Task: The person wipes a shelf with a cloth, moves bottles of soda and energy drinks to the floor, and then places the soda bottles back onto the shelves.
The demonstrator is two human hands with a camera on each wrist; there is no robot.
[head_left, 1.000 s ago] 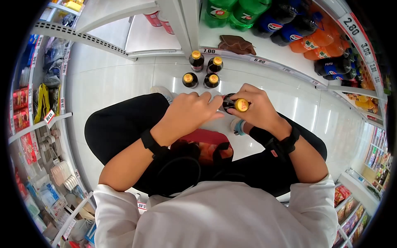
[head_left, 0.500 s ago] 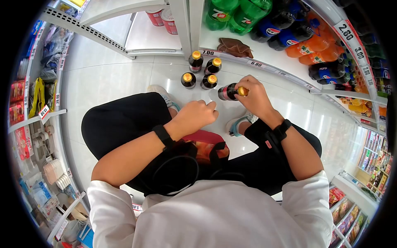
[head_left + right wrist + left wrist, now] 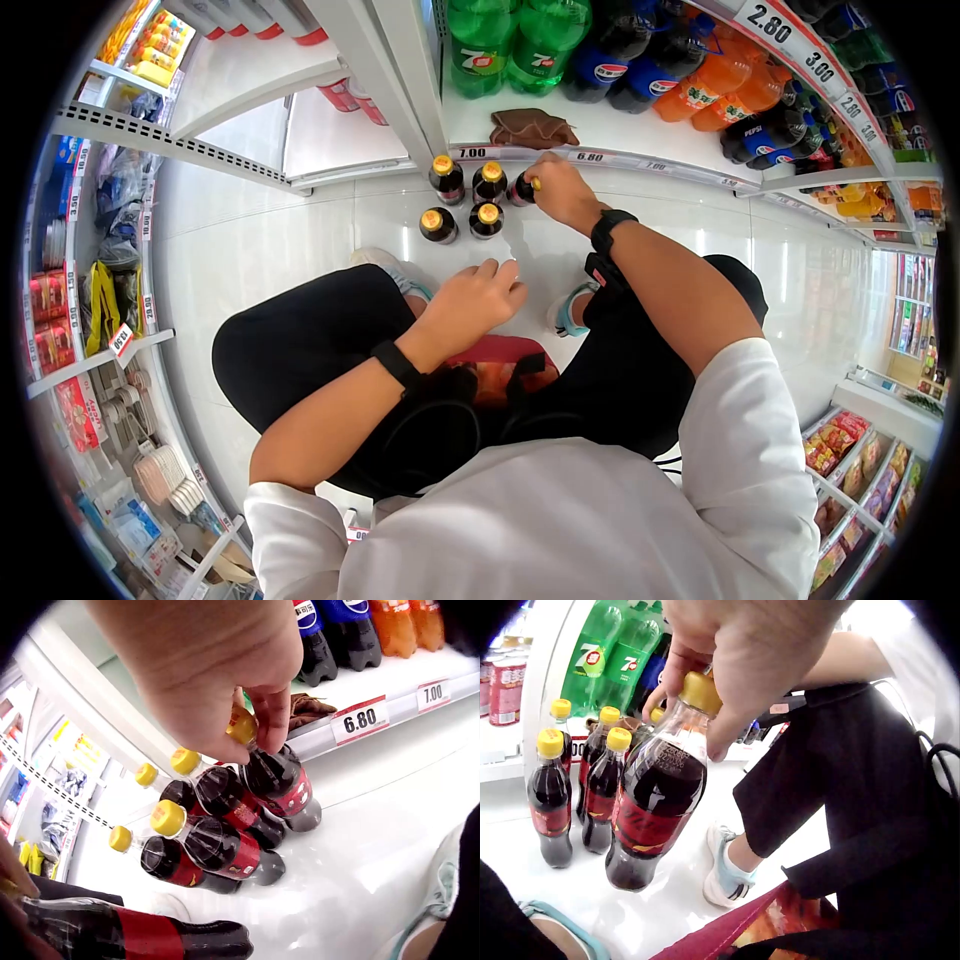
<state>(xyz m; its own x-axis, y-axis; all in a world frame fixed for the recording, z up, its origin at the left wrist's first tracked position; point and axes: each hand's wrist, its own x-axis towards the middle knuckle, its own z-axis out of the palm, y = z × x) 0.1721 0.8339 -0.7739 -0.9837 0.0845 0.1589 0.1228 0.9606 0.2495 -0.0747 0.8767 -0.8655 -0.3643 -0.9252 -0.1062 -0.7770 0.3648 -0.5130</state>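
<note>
Several cola bottles with yellow caps and red labels stand close together on the floor. My right hand pinches another cola bottle by its cap, beside the group and near the shelf edge. Nearer my body, my left hand grips one more cola bottle by its yellow cap. That bottle hangs slightly tilted in the left wrist view; in the head view the hand hides most of it.
A low shelf ahead holds green 7UP bottles, Pepsi bottles, orange drinks and a crumpled brown cloth. A red bag lies between my knees. Stocked racks line the left side.
My right hand has carried its bottle forward, from near my left hand to beside the standing group. The left hand has drawn back from where the two hands were close together.
</note>
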